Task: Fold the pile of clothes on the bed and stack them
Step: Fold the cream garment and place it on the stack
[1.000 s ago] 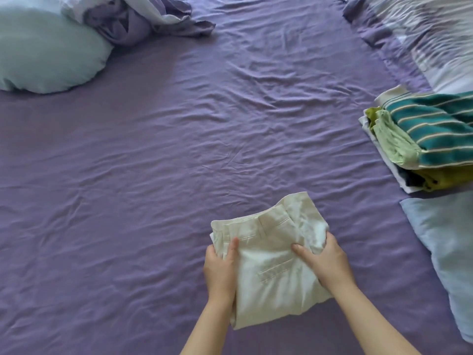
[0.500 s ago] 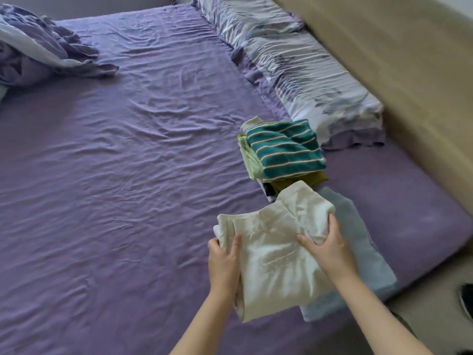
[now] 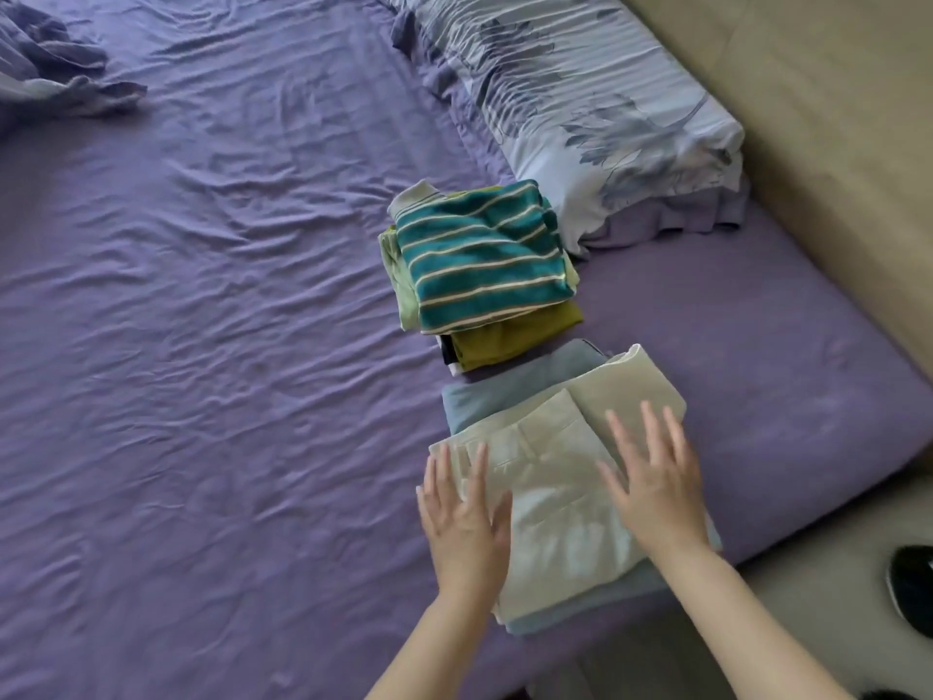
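**Folded trousers land on a second stack**

The cream trousers (image 3: 560, 477), carried moments ago, now lie on a folded blue garment (image 3: 515, 391) near the bed's (image 3: 202, 346) right edge. Left hand (image 3: 462, 522) and right hand (image 3: 656, 492) rest flat, fingers released. Beyond: the striped-topped stack (image 3: 484, 255).

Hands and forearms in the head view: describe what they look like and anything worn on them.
Both the left hand and the right hand are bare: no gloves, rings, watch or bracelets show. The forearms are uncovered as far as the bottom edge of the frame, with no sleeve in view. Fingernails look short; whether they are polished is too blurred to tell.
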